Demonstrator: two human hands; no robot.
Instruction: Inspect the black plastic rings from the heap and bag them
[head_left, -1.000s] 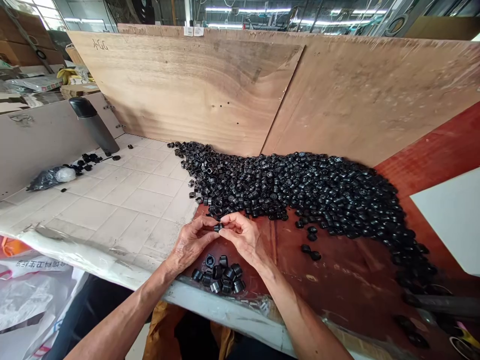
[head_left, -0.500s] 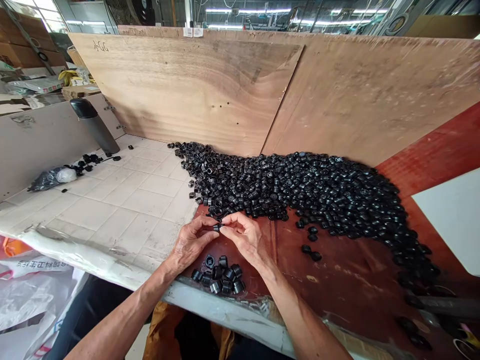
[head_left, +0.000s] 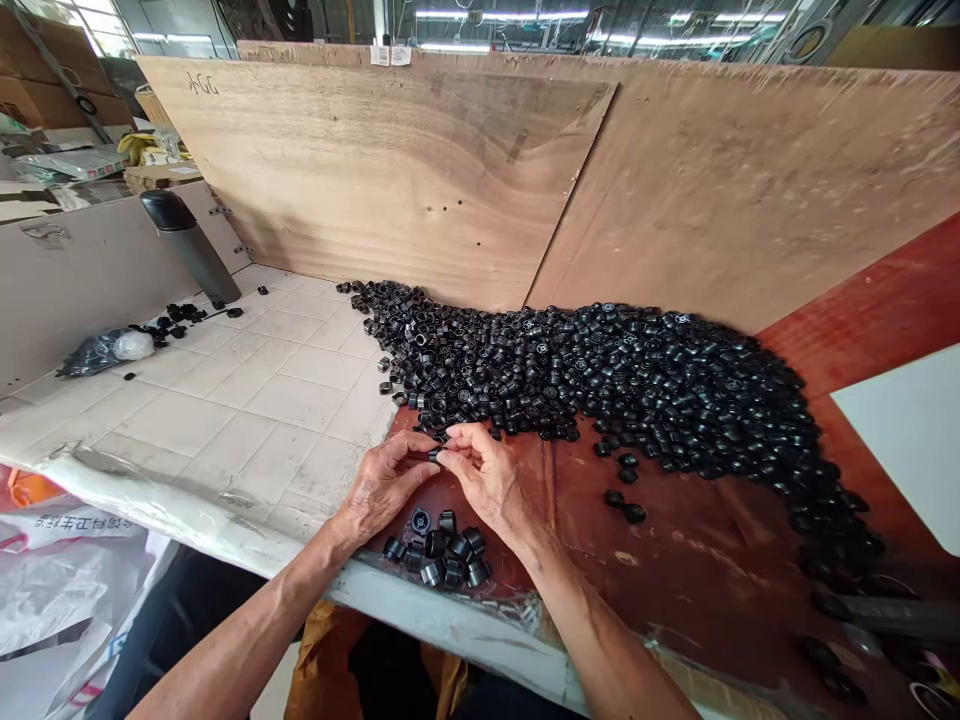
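Observation:
Between the fingertips of both hands is a small black plastic cap (head_left: 433, 454), mostly covered by fingers. My left hand (head_left: 381, 484) pinches it from the left, thumb and forefinger closed. From the right, my right hand (head_left: 486, 474) grips the same piece with thumb and forefinger. Just below the hands, near the table's front edge, lies a small group of black caps (head_left: 435, 545). Beyond the fingers spreads a large heap of similar black caps (head_left: 540, 360), running along the wooden board and curving down on the right.
A plywood board (head_left: 375, 170) closes off the back. At left stand a dark grey flask (head_left: 196, 255), scattered black bits and a plastic bag (head_left: 97, 352) on the tiled top (head_left: 300, 400). A white panel (head_left: 907, 430) lies at right. Plastic sacks (head_left: 67, 580) hang at lower left.
The view has shifted slightly. Both hands stay together at the cap, with the right fingers moved a little around it.

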